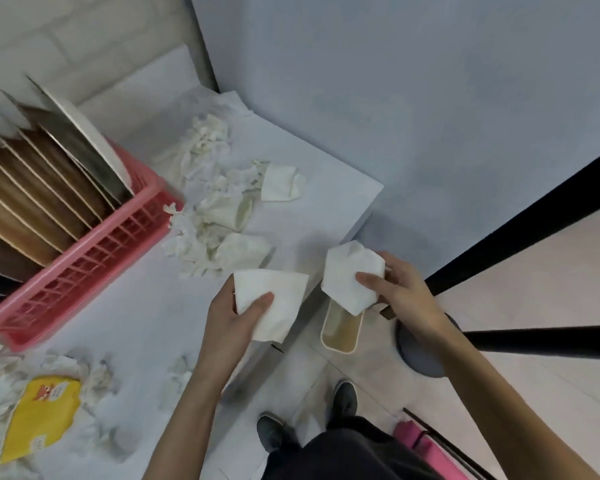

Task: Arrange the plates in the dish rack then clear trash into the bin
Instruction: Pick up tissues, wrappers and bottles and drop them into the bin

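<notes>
The right hand [399, 292] pinches a white paper napkin [350, 275] between thumb and curled fingers, directly above the small beige bin [338, 351] on the floor. The left hand [232, 317] grips a second napkin [274, 299] just left of the bin, over the table edge. Crumpled tissues [215, 220] lie further left of the bin. The plates [66, 168] stand on edge in the pink dish rack [84, 271], well left of it. The paper looks almost weightless, soft and easily torn. A light pinch on any edge should hold it, and a bunched fistful would likely drop straighter.
</notes>
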### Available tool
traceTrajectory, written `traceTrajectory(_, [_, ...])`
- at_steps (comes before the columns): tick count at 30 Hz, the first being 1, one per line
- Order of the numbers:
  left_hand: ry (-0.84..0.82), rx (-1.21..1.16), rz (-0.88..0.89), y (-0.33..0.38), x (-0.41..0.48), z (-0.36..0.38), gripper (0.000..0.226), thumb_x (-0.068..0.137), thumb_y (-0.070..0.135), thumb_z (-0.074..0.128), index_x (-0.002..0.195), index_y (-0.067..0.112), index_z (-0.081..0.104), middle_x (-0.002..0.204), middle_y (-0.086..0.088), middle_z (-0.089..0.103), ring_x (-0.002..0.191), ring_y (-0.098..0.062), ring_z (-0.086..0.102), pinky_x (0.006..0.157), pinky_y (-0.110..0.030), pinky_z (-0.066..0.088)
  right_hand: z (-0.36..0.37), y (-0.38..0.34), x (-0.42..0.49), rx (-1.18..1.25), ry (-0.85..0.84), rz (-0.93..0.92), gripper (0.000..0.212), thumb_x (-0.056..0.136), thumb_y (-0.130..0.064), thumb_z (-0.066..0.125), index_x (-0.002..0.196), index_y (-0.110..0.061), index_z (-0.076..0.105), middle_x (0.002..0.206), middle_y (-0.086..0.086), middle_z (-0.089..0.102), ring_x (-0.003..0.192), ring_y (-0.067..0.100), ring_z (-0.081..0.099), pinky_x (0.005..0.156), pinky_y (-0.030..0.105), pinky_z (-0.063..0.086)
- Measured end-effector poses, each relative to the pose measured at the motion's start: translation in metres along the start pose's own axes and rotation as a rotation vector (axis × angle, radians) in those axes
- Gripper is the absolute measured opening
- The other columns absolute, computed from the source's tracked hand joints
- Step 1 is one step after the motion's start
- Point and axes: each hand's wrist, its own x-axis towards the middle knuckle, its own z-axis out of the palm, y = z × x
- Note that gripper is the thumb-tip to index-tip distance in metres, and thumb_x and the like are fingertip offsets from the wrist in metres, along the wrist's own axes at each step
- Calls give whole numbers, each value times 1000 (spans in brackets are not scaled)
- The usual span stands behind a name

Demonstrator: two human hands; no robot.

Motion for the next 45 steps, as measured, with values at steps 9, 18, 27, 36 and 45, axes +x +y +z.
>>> traceTrajectory(9, [-146,179,-162,-59,7,110,37,88,11,71,119,24,56,105,14,67,94,-1,65,67,-9,49,-99,96,-5,-270,87,158,25,90,-22,68,114,-22,60,105,-6,65,97,12,63,69,23,55])
traceTrajectory(18, [-232,298,-326,-120,22,136,29,90,8,67,114,21,58,104,9,67,95,-4,64,63,-10,49,-107,173,-12,-342,143,356,30,86,-13,69,115,-11,64,83,-3,60,75,11,59,52,16,49])
traceTrajectory(27, [-338,363,-379,-197,74,151,25,93,18,66,115,25,57,106,6,65,96,-16,63,59,-24,56,-92,247,16,-509,187,378,30,82,-15,75,111,-10,68,83,-6,63,72,8,58,64,10,44])
traceTrajectory(36, [-416,502,-465,-328,128,194,27,85,12,64,110,19,57,104,0,67,87,-17,66,69,-45,62,-90,364,93,-502,284,436,36,83,-16,74,118,-9,66,94,4,65,86,25,62,78,46,57])
traceTrajectory(45, [-386,704,-342,-479,213,250,37,82,18,67,118,17,56,114,-5,64,93,-21,61,72,-30,54,-86,495,174,-505,334,422,32,85,-18,72,115,-7,66,92,5,65,83,27,63,75,41,56])
